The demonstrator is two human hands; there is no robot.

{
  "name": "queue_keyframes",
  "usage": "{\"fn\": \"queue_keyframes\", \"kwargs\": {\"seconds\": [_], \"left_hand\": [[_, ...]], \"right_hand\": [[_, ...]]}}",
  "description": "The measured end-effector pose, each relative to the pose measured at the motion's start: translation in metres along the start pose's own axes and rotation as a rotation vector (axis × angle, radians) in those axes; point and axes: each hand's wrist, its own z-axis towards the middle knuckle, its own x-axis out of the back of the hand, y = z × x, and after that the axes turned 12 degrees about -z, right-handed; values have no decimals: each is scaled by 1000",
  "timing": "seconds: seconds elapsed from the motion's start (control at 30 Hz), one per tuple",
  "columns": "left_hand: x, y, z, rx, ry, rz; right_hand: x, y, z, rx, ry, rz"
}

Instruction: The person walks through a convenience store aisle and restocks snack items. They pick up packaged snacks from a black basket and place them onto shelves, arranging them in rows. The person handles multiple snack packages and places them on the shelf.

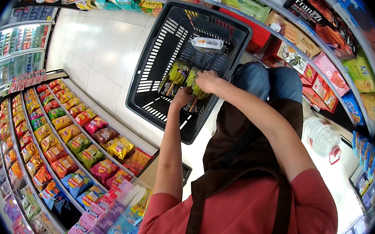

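Observation:
A black plastic shopping basket with slotted walls stands in front of my knees. Both of my hands reach down into it. My left hand is at the lower end of a green and black Franzzi snack package, fingers touching it. My right hand lies over the upper right part of that package, its fingers bent onto it. A second Franzzi package is beside it on the left. Farther up in the basket lies a white packet on top of clear plastic packaging.
Shelves of bagged chips curve along the left. Boxed biscuits fill the shelves at the upper right. A large clear plastic bottle with a red handle is on the floor to the right. Pale floor tiles show left of the basket.

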Motion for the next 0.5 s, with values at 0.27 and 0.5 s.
{"fn": "queue_keyframes", "kwargs": {"seconds": [0.27,0.5], "left_hand": [[-13,3,-10,38,160,353],[3,25,-24,-81,230,218]], "right_hand": [[29,-7,-14,223,391,99],[62,5,-80,155,797,364]]}}
